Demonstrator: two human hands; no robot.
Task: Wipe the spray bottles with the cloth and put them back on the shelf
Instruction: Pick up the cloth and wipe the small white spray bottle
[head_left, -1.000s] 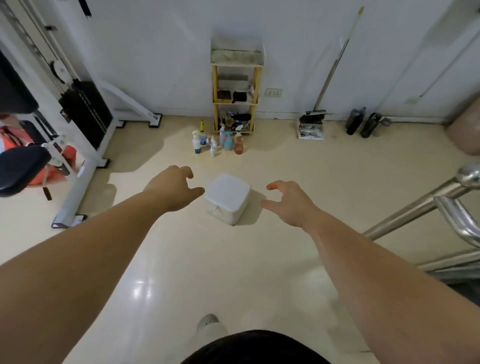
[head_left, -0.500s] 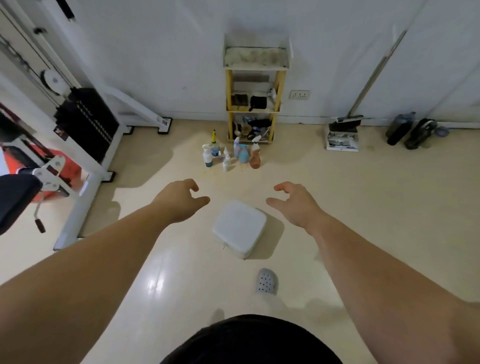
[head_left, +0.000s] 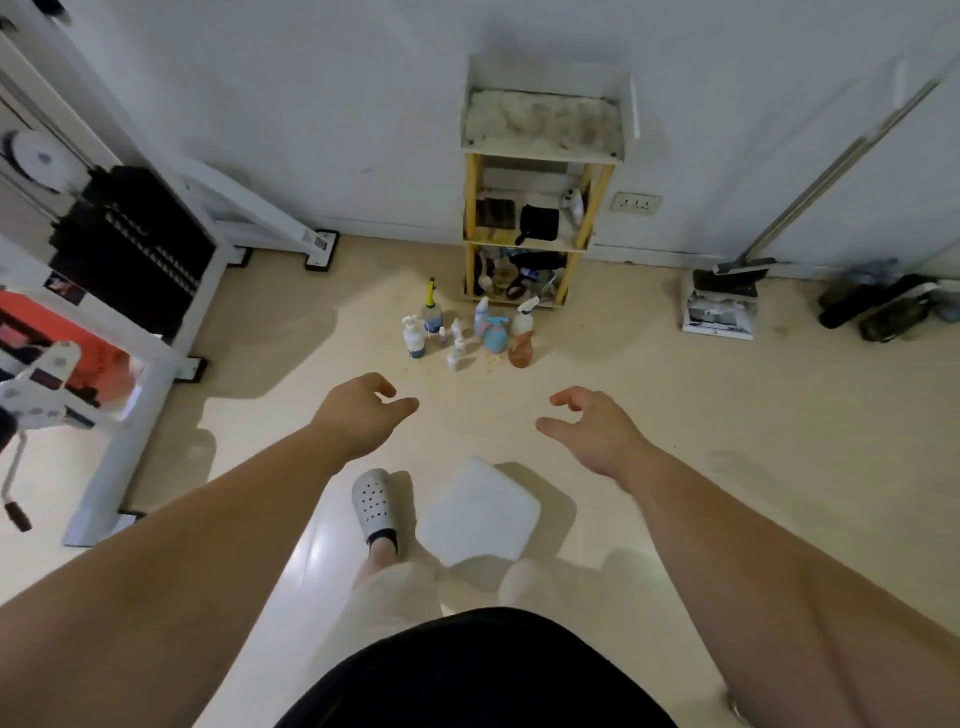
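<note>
Stepping forward, the person has come closer: the white stool (head_left: 478, 512) now lies under the arms, and the spray bottles (head_left: 467, 332) stand nearer, on the floor just before the yellow shelf (head_left: 470, 208). Left hand (head_left: 363, 410) and right hand (head_left: 592, 431) hold nothing, fingers loosely curled. I cannot pick out a cloth. Bare floor leads to the bottles; the gym machine (head_left: 130, 249) borders the left.

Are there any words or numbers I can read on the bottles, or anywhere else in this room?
No text here can be read.
Labels on the spray bottles: too small and blurred to read.
The sticker on the white machine's foot: too small to read.
Marks on the weight stack: too blurred to read.
</note>
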